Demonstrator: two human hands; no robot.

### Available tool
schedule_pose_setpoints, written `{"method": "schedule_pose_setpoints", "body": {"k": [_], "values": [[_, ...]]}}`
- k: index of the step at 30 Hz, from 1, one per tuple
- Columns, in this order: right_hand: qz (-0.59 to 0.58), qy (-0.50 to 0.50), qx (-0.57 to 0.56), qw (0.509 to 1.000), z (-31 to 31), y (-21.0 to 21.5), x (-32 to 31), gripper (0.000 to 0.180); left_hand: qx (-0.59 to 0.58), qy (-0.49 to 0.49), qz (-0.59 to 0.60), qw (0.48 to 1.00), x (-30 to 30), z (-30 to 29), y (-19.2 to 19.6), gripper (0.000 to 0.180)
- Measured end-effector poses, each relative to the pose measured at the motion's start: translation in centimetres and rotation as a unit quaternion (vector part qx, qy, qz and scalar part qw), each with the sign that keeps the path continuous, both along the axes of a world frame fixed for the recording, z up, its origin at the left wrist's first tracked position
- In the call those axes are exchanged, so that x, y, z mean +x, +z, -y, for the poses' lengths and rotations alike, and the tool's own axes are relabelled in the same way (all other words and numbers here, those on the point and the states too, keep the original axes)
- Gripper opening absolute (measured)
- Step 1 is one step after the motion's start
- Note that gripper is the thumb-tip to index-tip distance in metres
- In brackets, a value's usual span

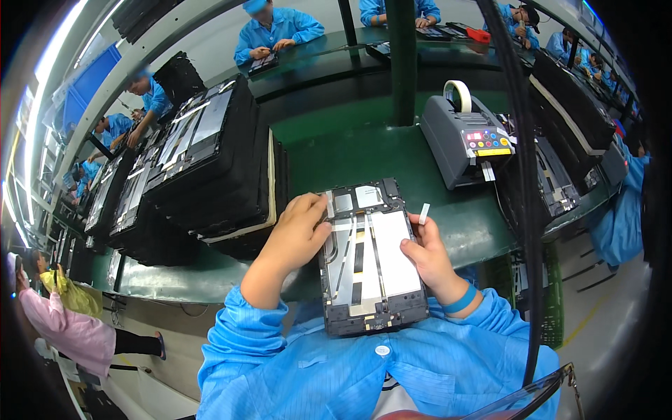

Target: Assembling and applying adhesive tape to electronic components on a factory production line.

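Note:
An opened tablet (395, 262), its battery, cables and circuit boards bare, is held in front of my chest at the table's near edge. My left hand (295, 232) grips its upper left side, with fingertips and thumb on a pale strip of tape near the top. At the right side, my right hand (435, 260) holds the tablet's edge, thumb bent against it and the other fingers partly hidden. A short white tape strip (424, 213) sticks up from the right index fingertip. Both hands are closed.
A grey tape dispenser (448, 150) with a white roll stands on the green table (336, 150) at the right. Tall black tray stacks (210, 175) with opened tablets rise at the left; more trays (570, 105) stand far right. A black cable (521, 140) hangs beside my right arm. Co-workers sit across.

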State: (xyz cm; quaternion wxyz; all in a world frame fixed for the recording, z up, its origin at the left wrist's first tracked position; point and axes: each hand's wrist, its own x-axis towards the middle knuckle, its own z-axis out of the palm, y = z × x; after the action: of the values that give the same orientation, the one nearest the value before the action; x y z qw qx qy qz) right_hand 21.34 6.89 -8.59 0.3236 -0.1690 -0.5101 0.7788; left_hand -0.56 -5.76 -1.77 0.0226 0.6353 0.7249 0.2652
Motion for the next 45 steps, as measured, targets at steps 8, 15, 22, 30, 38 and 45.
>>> {"method": "schedule_pose_setpoints", "body": {"k": [8,15,22,30,38,45], "values": [[0.004,-0.012,0.023,1.000,-0.3,-0.8,-0.1,0.048,-0.024,0.095,-0.128,0.987,2.5,0.7,-0.2,0.040],[0.009,0.029,-0.002,1.000,-0.5,0.0,1.8,0.049,0.135,-0.003,0.264,0.955,1.7,2.0,1.2,0.032],[0.016,0.056,0.012,0.998,0.0,0.6,2.3,0.050,0.109,0.066,0.044,0.991,3.3,2.5,1.3,0.032],[0.021,0.037,0.044,0.998,0.2,0.2,2.3,0.047,-0.040,0.069,-0.073,0.994,2.3,0.4,-0.2,0.044],[-0.006,0.061,0.024,0.998,-0.4,-0.7,2.5,0.045,0.029,0.052,0.072,0.996,1.7,2.7,-0.5,0.050],[0.000,0.054,0.025,0.998,0.2,-0.2,2.5,0.043,0.104,0.099,-0.006,0.990,2.9,4.0,-0.7,0.035]]}}
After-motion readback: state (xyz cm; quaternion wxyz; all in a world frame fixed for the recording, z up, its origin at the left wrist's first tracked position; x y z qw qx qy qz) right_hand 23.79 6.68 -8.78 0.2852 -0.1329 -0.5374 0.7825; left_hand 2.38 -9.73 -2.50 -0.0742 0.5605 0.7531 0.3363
